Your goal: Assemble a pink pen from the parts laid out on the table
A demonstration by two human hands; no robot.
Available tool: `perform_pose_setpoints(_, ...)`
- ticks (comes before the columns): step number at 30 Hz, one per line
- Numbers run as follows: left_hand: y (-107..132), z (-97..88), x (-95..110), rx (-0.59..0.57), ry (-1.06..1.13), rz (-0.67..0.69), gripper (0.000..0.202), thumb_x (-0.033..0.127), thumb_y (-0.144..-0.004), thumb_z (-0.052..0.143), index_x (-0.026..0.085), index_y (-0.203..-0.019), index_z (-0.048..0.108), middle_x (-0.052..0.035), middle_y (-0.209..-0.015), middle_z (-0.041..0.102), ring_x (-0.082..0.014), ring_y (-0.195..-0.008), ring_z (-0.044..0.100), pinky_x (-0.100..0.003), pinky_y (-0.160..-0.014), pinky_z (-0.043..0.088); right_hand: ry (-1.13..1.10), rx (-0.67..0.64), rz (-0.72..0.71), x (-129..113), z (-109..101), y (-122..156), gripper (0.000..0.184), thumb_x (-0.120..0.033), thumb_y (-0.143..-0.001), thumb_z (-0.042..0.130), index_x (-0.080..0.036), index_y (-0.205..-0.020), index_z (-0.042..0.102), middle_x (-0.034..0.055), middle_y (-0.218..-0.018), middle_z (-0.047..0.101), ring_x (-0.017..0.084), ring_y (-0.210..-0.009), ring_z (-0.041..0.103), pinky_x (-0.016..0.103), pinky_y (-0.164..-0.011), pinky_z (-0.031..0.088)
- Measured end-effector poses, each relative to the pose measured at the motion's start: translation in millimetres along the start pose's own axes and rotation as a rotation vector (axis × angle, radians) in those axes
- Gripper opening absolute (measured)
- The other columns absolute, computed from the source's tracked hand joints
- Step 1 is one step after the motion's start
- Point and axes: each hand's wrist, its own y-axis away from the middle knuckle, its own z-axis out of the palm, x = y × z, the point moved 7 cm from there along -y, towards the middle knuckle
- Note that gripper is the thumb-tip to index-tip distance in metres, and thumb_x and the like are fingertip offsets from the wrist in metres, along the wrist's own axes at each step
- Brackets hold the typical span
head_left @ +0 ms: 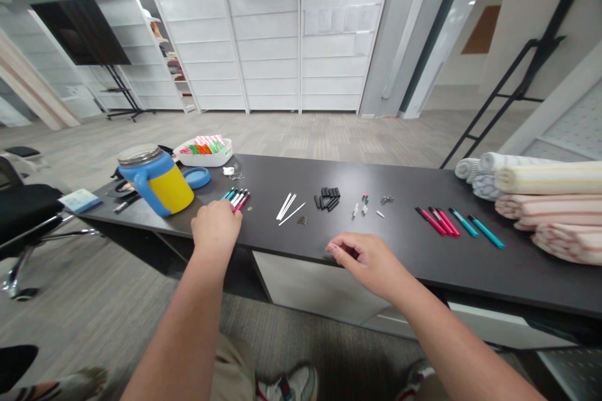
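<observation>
My left hand (216, 227) reaches onto the desk at a row of pens (241, 198) in teal, white and pink. Its fingers are curled down over their near ends, so what they grip is hidden. My right hand (367, 258) hovers by the desk's front edge, fingers curled toward the thumb, with nothing visible in it. Between the hands lie thin white sticks (285, 207), small metal springs (301, 220), black tubular grips (328, 198) and small white pen parts (364, 207). Farther right are pink pens (444, 222) and teal pens (476, 227).
A yellow and blue mug (164, 185), a blue lid (196, 177) and a white basket (227, 151) of colourful packets stand at the left of the dark desk (399, 182). Rolled towels (550, 207) are stacked at the right end. An office chair (23, 200) is at left.
</observation>
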Motion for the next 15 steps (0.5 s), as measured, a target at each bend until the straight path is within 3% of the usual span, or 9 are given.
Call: perform_pose_setpoints(15, -1.6, 1.1, 2.7, 0.017, -0.036, 0.009, 0.032, 0.032, -0.092, 0.049, 0.018, -0.1, 0.077, -0.0207, -0.106, 0.076, -0.0411, -0.102, 0.068, -0.049, -0.081, 0.054, 0.0, -0.002, 0.0, -0.5, 0.0, 0.2, 0.025, -0.036, -0.104, 0.055, -0.023, -0.091, 0.073, -0.0004, -0.081, 0.074, 0.016, -0.073, 0.065, 0.027, -0.069, 0.044)
